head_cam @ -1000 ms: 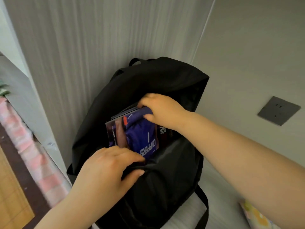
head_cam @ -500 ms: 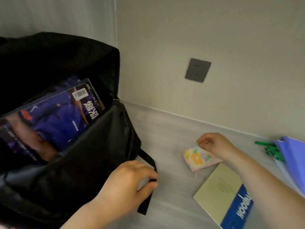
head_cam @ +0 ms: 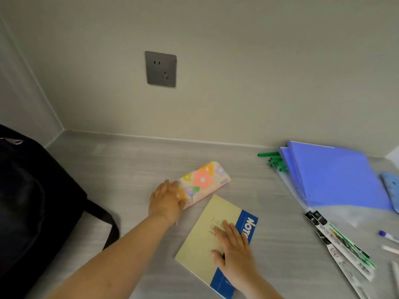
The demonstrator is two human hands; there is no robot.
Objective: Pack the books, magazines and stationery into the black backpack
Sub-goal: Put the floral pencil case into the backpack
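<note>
The black backpack (head_cam: 32,203) stands at the left edge against the wall corner, its strap (head_cam: 105,219) trailing onto the grey desk. A floral pencil case (head_cam: 205,180) lies in the middle of the desk. My left hand (head_cam: 167,200) covers its near left end, fingers and thumb closing around it. Just in front lies a yellow notebook with a blue spine band (head_cam: 203,238). My right hand (head_cam: 234,249) rests flat on that notebook, palm down with the fingers spread. The backpack's opening is out of view.
Blue folders (head_cam: 336,175) over a clear sleeve lie at the right, with green pens (head_cam: 274,160) behind them. Packaged pens (head_cam: 343,247) and loose pens (head_cam: 388,236) lie near the right edge. A grey wall socket (head_cam: 160,69) sits above the desk (head_cam: 133,169).
The view swung right, away from the backpack. My left hand left the backpack and took over the pencil case; my right hand moved from the case down onto the notebook.
</note>
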